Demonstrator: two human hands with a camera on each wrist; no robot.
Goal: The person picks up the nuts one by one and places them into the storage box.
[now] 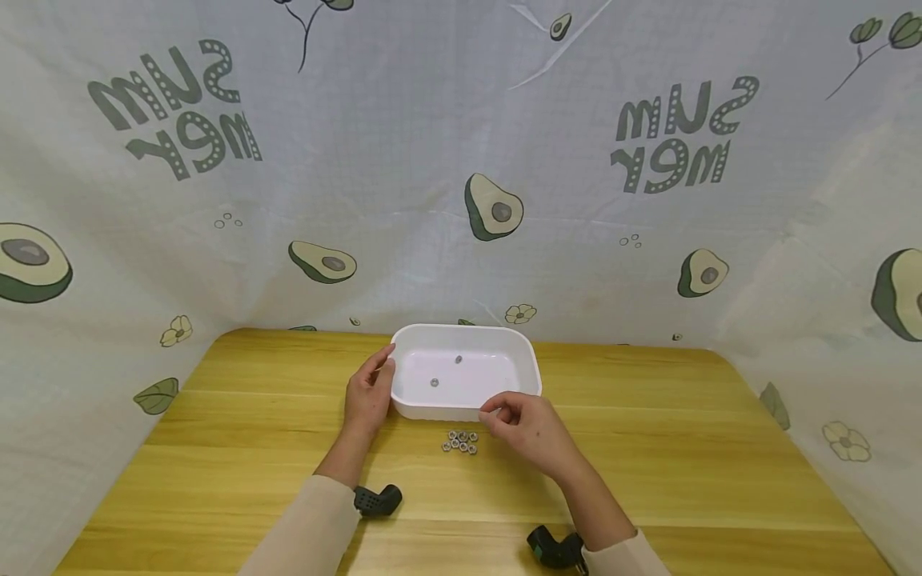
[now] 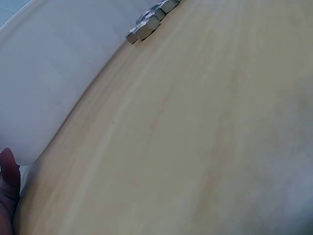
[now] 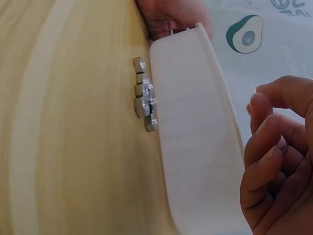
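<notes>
A white rectangular plastic tray point(image 1: 468, 413) stands on the table with two metal hex nuts point(image 1: 434, 382) lying apart inside it. My left hand point(image 1: 369, 394) rests against the tray's left end, fingers and thumb extended along its outer wall; the left wrist view catches just part of that hand point(image 2: 9, 188) at the tray's corner. Above the near rim, toward the right, is my right hand point(image 1: 531, 428). Its fingers point(image 3: 264, 183) are bent, thumb and index tips close together; whether anything small is between them is hidden. Several hex nuts point(image 1: 463, 447) sit clustered before the tray's near wall.
The wooden table point(image 1: 288, 432) meets a hanging cloth point(image 1: 403, 240) printed with avocados just behind the tray. Black wrist-worn devices point(image 1: 378, 502) show at both forearms.
</notes>
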